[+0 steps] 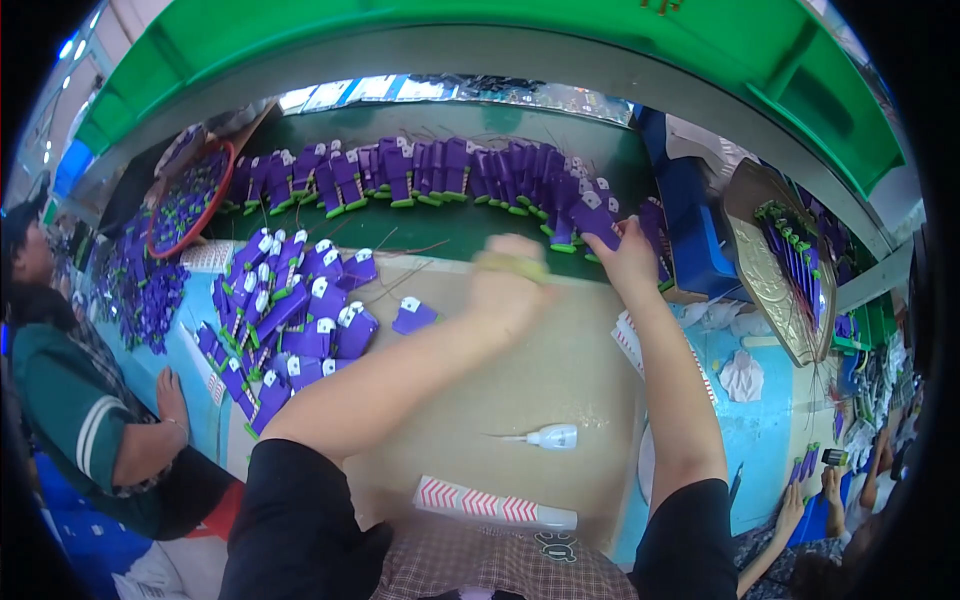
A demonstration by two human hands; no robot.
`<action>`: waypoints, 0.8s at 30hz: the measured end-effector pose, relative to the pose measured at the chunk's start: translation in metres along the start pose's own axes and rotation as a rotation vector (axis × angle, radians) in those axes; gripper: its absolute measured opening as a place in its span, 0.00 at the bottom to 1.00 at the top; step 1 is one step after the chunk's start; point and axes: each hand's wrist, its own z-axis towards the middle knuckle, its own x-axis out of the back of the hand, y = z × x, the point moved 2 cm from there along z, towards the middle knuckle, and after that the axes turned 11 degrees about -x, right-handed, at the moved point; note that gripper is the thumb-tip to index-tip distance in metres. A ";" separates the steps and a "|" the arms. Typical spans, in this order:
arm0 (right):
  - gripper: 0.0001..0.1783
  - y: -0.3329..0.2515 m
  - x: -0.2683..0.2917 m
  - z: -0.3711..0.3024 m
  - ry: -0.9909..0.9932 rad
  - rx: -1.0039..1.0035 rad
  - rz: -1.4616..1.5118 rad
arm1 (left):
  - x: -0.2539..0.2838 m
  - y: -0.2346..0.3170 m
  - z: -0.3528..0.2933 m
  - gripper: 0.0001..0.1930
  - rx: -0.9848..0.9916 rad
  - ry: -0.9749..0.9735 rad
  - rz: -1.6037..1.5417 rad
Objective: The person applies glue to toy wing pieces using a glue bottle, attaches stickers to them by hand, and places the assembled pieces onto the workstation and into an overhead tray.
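Note:
My right hand (632, 262) pinches a purple plastic figure piece (594, 218) at the right end of a long row. The row of similar purple pieces (455, 168), with green feet and white eye-like tops, stands on a dark green strip (400, 228). Motion smears my left hand (512, 285), over the board's far edge; its fingers are unclear. A yellowish band or patch shows across it. Left of my left forearm lies a heap of purple pieces (300, 310), with one single piece (414, 316) apart from it. A small white bottle with a thin needle tip (552, 436) rests on the beige board (500, 390).
Red-and-white striped strips (495, 502) lie near me. A red basket (228, 160) and many small purple parts (140, 280) are at left. Blue bins (700, 245), a gold tray (760, 220) and crumpled paper (742, 376) stand right. Co-workers sit both sides; a green shelf (450, 40) hangs overhead.

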 end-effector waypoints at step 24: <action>0.70 0.021 -0.035 0.126 -0.464 -0.280 0.224 | -0.054 -0.103 0.149 0.66 0.775 0.016 -0.329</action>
